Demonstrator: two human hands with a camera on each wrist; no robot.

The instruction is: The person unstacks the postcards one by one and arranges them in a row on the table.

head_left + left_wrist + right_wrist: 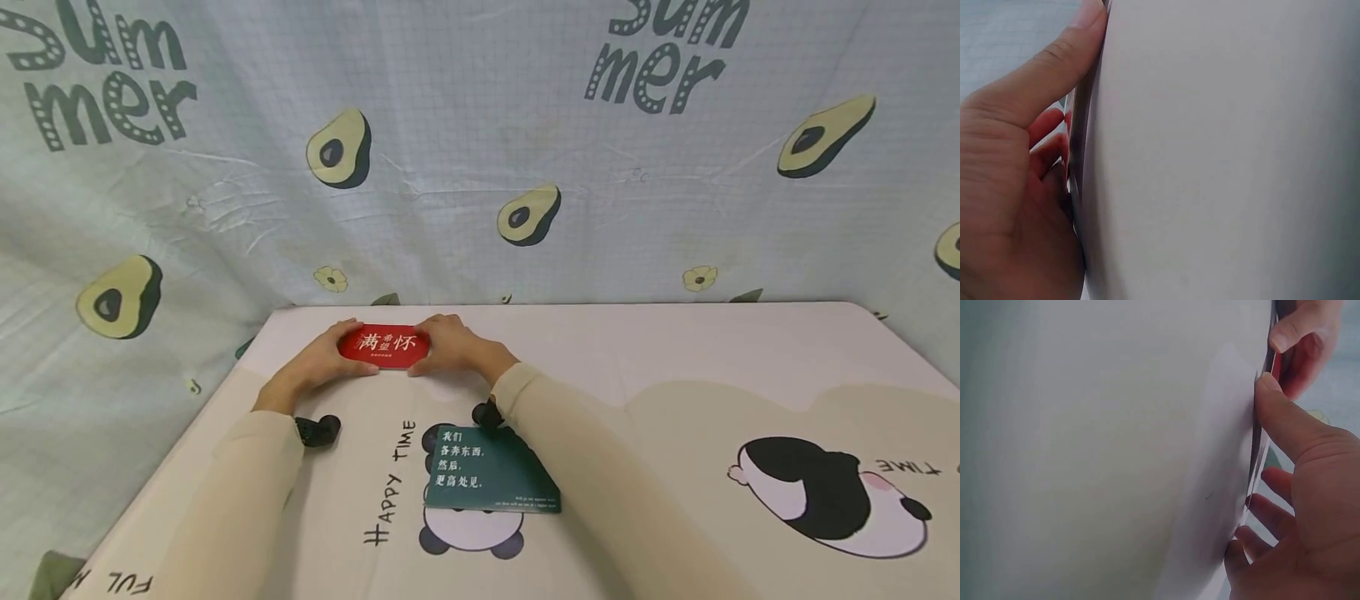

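Note:
A red card [385,347] with white Chinese characters lies at the far left of the table, close to its back edge. My left hand [324,360] holds its left end, thumb along the near edge and fingers at the far edge. At the right end my right hand [448,343] grips it in the same way. In the left wrist view the left thumb [1054,69] reaches along the tabletop, with the card seen nearly edge-on. From the right wrist, the right thumb [1285,412] sits close to the left one. A dark green card [491,471] with white characters lies nearer me, partly under the right forearm.
The table [637,350] wears a pink and beige cover printed with pandas and lettering. Behind it hangs a pale cloth [450,150] with avocado prints. Black wrist cameras [318,431] sit below both hands. A green object [56,575] shows at the lower left corner.

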